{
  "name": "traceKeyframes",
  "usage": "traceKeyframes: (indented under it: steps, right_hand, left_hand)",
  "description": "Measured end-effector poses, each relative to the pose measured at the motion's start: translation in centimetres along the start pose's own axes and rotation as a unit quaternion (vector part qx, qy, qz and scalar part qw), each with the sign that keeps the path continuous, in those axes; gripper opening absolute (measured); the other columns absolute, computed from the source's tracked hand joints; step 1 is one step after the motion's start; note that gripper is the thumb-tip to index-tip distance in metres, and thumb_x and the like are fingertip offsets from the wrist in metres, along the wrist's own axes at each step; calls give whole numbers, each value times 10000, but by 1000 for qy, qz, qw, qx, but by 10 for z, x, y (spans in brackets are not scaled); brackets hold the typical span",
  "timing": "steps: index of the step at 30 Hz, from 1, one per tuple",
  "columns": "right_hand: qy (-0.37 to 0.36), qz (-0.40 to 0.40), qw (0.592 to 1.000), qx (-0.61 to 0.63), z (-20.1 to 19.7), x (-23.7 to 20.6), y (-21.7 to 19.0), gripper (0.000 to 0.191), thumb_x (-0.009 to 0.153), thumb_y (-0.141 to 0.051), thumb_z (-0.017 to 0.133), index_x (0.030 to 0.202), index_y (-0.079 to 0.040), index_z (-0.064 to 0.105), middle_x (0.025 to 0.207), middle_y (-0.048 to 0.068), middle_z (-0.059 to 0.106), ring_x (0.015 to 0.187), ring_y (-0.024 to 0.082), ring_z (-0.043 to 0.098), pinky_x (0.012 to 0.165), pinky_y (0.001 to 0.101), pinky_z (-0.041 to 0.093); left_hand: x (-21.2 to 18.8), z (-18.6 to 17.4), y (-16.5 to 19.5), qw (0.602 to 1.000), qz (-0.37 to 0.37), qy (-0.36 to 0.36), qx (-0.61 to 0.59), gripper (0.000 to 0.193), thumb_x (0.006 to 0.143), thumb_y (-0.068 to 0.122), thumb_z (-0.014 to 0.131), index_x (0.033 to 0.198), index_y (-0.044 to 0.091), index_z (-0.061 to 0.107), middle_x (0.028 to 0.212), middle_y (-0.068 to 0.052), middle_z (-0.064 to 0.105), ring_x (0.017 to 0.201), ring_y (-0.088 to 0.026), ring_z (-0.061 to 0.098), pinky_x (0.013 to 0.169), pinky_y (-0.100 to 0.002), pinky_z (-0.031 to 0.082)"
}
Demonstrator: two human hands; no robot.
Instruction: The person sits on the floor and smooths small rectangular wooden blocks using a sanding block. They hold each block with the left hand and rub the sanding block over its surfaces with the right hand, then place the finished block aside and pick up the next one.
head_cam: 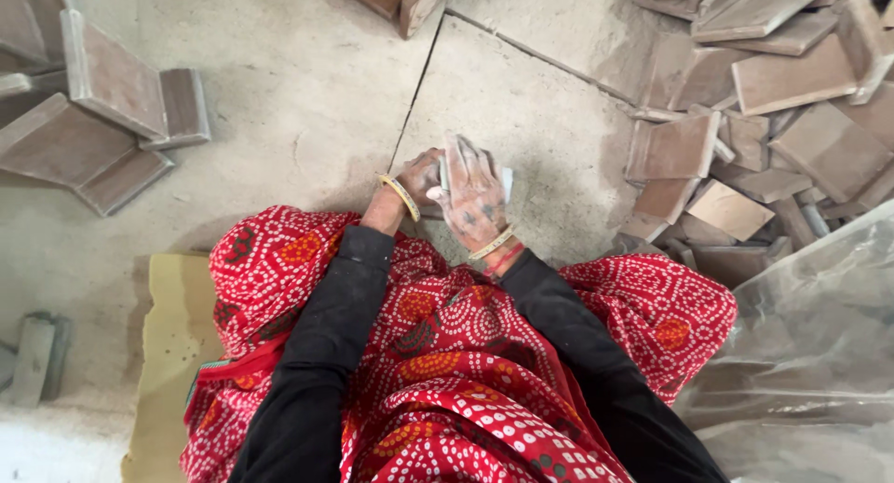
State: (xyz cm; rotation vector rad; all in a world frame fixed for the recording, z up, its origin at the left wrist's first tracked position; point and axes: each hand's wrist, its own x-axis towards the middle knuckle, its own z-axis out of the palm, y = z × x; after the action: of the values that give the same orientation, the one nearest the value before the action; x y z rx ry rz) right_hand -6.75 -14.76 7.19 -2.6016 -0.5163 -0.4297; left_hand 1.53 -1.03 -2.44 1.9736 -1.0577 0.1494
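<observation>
Hands at centre, dusty: right hand (473, 199) flat, fingers closed over a small pale flat piece (506, 180) on the concrete floor (307, 120); left hand (416, 177) clasps its near end. Looks like rubbing/smoothing step. Tile pile (773, 101) at 2 o'clock, more tiles (102, 120) at 10.

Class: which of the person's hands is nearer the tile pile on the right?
Right. The right hand lies closer to the tile pile; the left hand sits beyond it, farther away.

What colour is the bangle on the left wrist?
Yellow-gold; the bangle by the left hand shows best in the head view.
</observation>
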Motion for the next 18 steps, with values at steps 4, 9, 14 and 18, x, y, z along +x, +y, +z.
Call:
traceKeyframes:
  steps: [4,9,14,18]
  right_hand:
    - [-30,33,995,-90,3,-18,27,759,975,-448,575,1524,43,393,1484,239,534,1259,365,550,1017,517,415]
    - [12,76,995,-56,-13,-46,52,607,1010,-396,579,1511,-63,496,1251,224,663,1124,433,621,1006,537,473]
    - [21,42,999,8,-21,-37,25,514,1047,-335,532,1482,-62,511,1176,205,693,1042,413,661,938,489,518]
    - [17,13,999,45,-22,-20,9,547,1058,-325,521,1510,-17,483,1266,229,673,1094,415,658,941,482,518]
  left_hand:
    - [8,-5,6,952,-260,-158,-43,513,715,326,884,1057,6,675,1140,-210,684,1099,-348,660,933,-419,553]
    - [38,-22,37,949,-202,-214,-112,444,759,192,712,1191,289,738,1131,-148,758,974,-314,722,895,-407,574]
    - [31,5,41,928,-274,-249,41,367,686,259,818,1021,144,718,1047,-126,741,1001,-296,700,920,-450,523]
    - [13,24,18,979,-140,-117,88,810,413,296,946,1135,57,668,1105,-194,677,1009,-407,658,820,-567,510]
